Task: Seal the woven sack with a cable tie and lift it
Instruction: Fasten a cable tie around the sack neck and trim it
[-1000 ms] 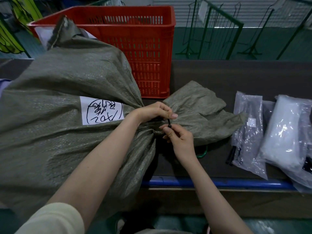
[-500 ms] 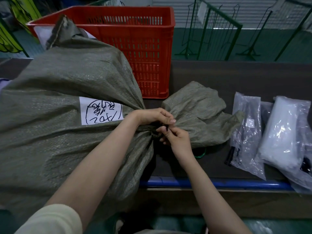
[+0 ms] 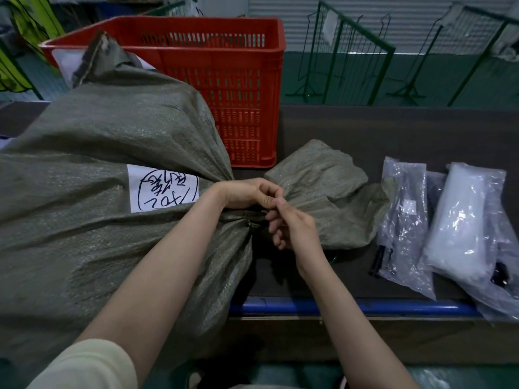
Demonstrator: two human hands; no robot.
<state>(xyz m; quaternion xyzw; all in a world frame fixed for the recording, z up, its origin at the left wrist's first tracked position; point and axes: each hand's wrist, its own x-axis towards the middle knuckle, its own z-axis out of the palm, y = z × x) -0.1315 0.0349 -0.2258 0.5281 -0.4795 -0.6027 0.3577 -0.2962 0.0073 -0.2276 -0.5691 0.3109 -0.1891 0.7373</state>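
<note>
A big grey-green woven sack (image 3: 106, 153) lies on its side across the left of the dark table (image 3: 365, 130), with a white handwritten label (image 3: 163, 189) on it. Its mouth is gathered into a neck, and the loose flap (image 3: 323, 186) fans out to the right. My left hand (image 3: 250, 193) grips the neck from above. My right hand (image 3: 292, 228) touches it from the right, fingers pinched at the neck. A dark cable tie (image 3: 257, 219) shows only as a thin band around the neck, mostly hidden by my fingers.
A red slotted plastic crate (image 3: 224, 80) stands behind the sack. Two clear plastic bags (image 3: 404, 220) (image 3: 471, 220) of items lie at the right. A blue rail (image 3: 365, 306) runs along the table's front edge. Green wire racks (image 3: 351, 51) stand behind the table.
My right hand has moved up against my left at the neck. The upright end of the black tie seen earlier between my fingers is now hidden.
</note>
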